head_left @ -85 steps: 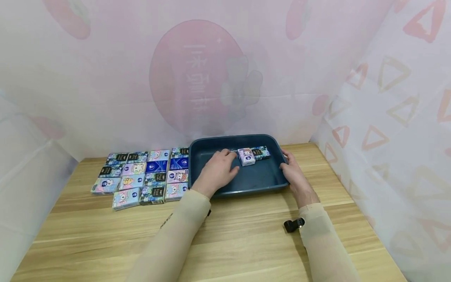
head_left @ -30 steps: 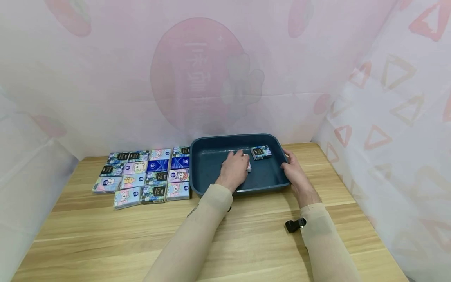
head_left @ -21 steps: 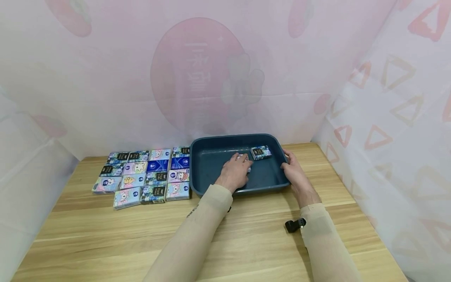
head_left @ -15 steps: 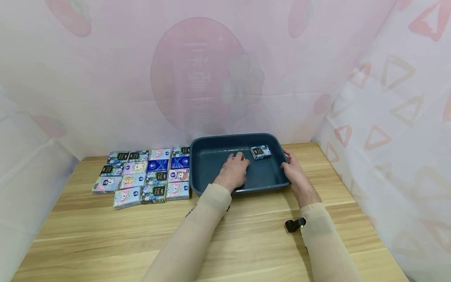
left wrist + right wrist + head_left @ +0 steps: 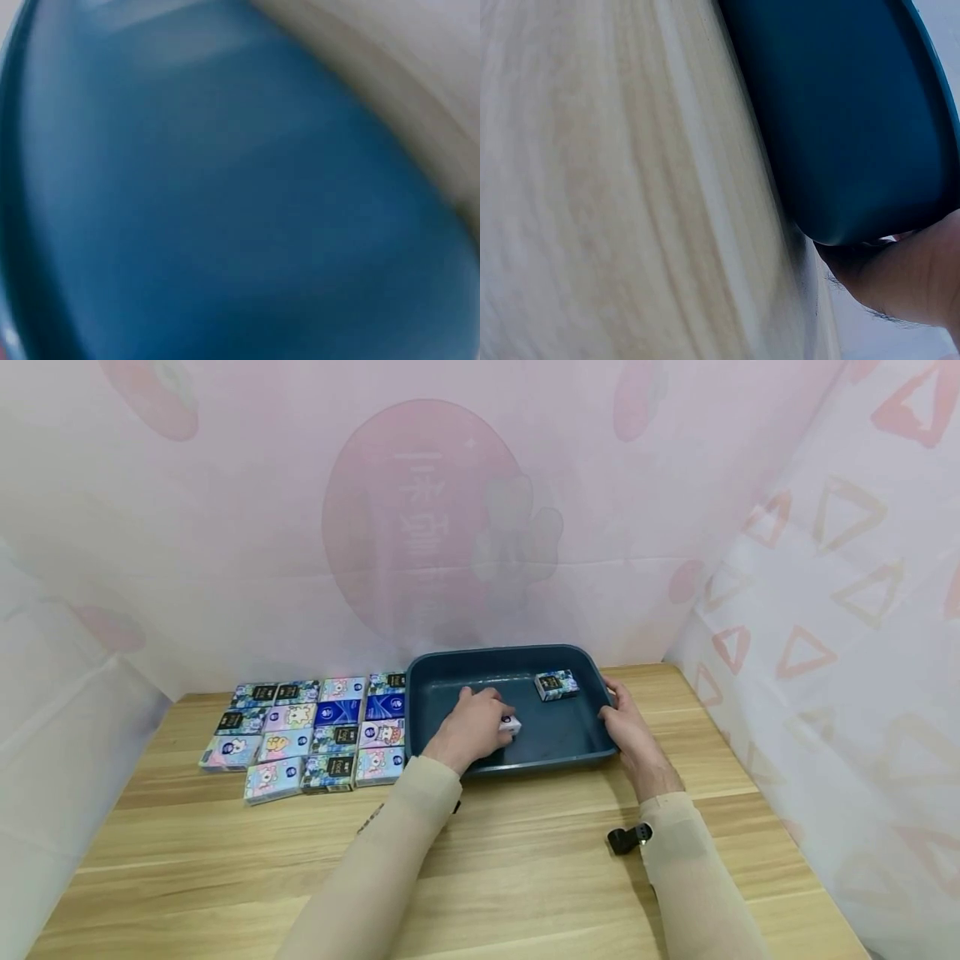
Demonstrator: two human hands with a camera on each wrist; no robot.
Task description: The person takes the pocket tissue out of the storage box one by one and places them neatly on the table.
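In the head view, my left hand (image 5: 474,724) is inside a dark blue plastic basin (image 5: 495,763), holding a small white pocket tissue pack (image 5: 512,725). Most of that pack is hidden by the fingers. A second tissue pack (image 5: 557,685), dark with blue flowers, lies further right in the basin, apart from the hand. My right hand (image 5: 628,725) grips the basin's right end by the rim. The left wrist view is blurred and shows mainly the basin's blue surface (image 5: 225,172). In the right wrist view, part of my right hand (image 5: 907,281) meets the basin's end (image 5: 847,150).
Left of the basin, several tissue packs (image 5: 288,717) lie flat in close rows on the wooden table (image 5: 510,860). The nearest column sits right against the basin's left side. A printed pink cloth (image 5: 247,552) hangs behind the table, and a white one (image 5: 840,693) along the right.
My left hand first reached over the white tissue pack, then moved left and nearer with it, away from the flowered pack. The right hand has stayed on the basin.
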